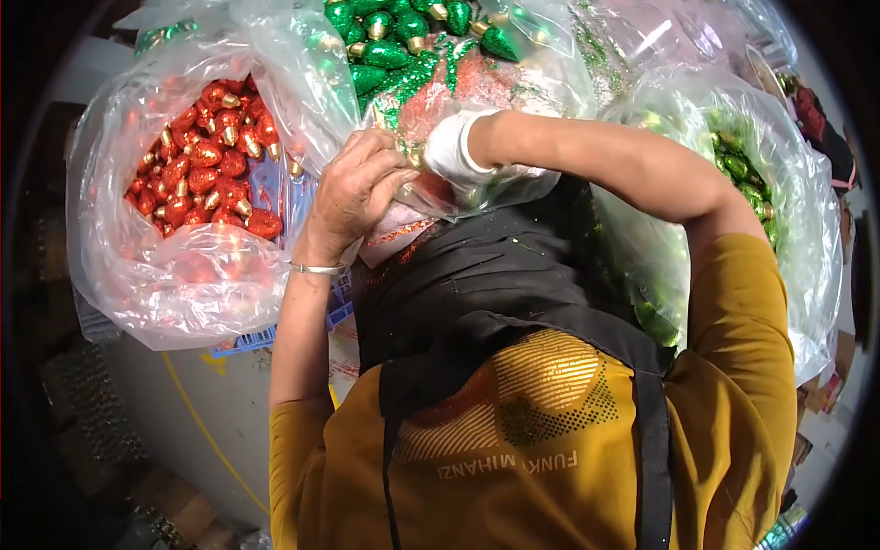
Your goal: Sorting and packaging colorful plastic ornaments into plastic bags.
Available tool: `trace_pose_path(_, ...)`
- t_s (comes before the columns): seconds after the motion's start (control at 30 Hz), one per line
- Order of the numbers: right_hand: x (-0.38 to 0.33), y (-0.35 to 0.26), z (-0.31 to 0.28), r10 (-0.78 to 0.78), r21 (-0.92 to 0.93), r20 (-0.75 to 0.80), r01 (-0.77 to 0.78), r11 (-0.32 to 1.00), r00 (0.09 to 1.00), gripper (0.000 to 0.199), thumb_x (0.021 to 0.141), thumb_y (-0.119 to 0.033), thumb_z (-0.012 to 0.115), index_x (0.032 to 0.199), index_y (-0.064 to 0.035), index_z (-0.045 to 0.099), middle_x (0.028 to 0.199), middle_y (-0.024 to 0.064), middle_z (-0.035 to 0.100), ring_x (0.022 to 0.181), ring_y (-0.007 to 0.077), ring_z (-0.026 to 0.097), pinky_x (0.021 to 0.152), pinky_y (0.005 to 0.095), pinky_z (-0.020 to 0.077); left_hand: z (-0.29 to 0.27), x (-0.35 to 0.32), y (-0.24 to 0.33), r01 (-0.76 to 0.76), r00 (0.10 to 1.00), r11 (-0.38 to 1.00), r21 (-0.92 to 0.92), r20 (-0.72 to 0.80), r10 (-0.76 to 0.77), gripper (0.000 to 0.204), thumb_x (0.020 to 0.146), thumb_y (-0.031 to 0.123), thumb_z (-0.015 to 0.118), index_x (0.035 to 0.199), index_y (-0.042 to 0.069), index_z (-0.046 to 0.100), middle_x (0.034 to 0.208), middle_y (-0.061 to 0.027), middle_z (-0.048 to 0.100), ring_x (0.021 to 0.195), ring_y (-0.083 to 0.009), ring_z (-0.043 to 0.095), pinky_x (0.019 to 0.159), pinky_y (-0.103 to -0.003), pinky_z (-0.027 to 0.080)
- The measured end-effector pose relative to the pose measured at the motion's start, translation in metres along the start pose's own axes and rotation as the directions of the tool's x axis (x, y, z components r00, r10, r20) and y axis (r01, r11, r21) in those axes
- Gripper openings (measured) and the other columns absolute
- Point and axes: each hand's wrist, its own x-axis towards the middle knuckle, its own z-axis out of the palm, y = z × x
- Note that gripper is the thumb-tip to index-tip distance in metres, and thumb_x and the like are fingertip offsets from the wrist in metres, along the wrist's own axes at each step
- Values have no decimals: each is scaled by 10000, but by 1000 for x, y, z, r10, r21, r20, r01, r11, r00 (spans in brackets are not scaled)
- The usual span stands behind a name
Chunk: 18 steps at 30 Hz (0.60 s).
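While the two hands meet over the glittery plastic (550, 78), we judge the step in hand to be close fingerwork on one small piece. A gold bit (414, 154), perhaps a bulb's cap, shows between the left hand (356, 188) and the right hand (453, 149), just above the apron (467, 266). The next move, we think, calls for a steady hold on the left and small, careful turns on the right, since loose glitter could make the piece slip.

We see the left forearm come up almost straight, a bracelet (317, 269) at its wrist, with the back of the hand facing us. Its fingers curl inward and the thumb points toward the other hand; we cannot tell whether they pinch the gold bit or only touch it. The right elbow bends wide, and the forearm runs leftward into a white glove (443, 137). The fingertips on that side are hidden, so we cannot tell what they grasp.

Red bulbs (203, 151) fill a bag on the left, and green bulbs (385, 55) lie beyond the hands.
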Motion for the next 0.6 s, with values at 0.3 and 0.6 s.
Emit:
trace_pose_path(0.3,22,22,24,76,-49,-338,-99,994,938,223,728,-261,666,855,-78,656,810,165,674,776,374,653,683,459,518,3,9,-3,-15,1000,1000,-24,25,16,147,746,12,698,866,-22,620,923,-139,609,957,-320,601,832,-374,478)
trace_pose_path(0.6,35,34,20,-132,-17,-348,135,991,928,139,780,-164,600,861,-61,648,792,185,662,757,365,653,660,443,515,1,13,-12,-12,1000,998,-69,25,14,149,768,16,679,907,-14,632,981,-148,609,1020,-314,586,876,-379,464)
